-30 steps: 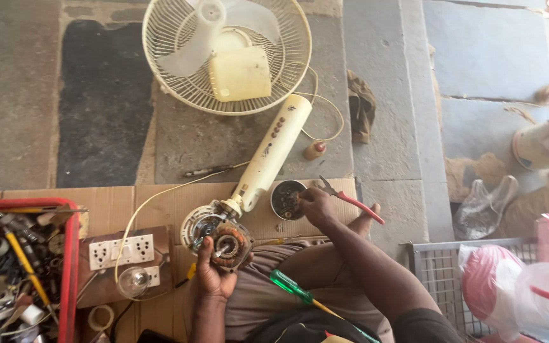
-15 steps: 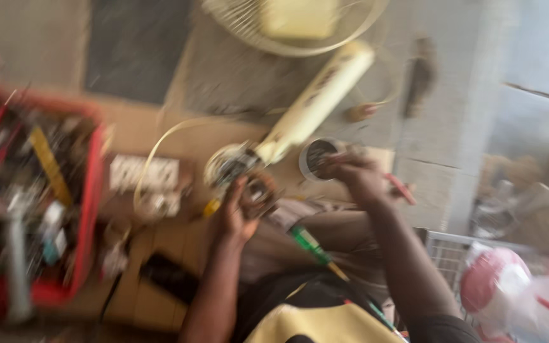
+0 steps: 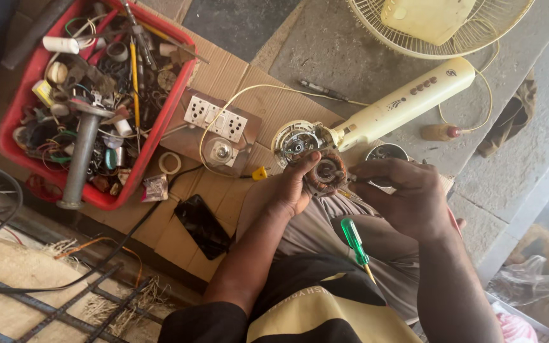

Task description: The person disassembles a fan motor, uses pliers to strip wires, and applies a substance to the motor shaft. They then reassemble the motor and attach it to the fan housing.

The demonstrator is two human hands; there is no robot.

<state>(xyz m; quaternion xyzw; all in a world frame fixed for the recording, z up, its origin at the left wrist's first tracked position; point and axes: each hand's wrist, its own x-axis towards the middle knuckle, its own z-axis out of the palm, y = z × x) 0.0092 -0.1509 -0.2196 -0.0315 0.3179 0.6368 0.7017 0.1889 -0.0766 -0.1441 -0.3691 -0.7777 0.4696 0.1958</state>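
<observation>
Here we cradle the copper-wound motor stator [image 3: 326,173] in our curled left hand [image 3: 293,187] above the lap, beside the fan stand [image 3: 394,108]. Our right hand [image 3: 401,194] pinches closed at its edge — what it grips, we cannot tell — so steady it, work gently.

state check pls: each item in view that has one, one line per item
left hand: cupped around the motor core
right hand: fingertips pinched at the core's side
motor core: out of its housing, copper windings exposed
fan: lying flat, stand end opened
red tray: full of parts
green screwdriver: resting on lap
phone: face up, screen dark
</observation>
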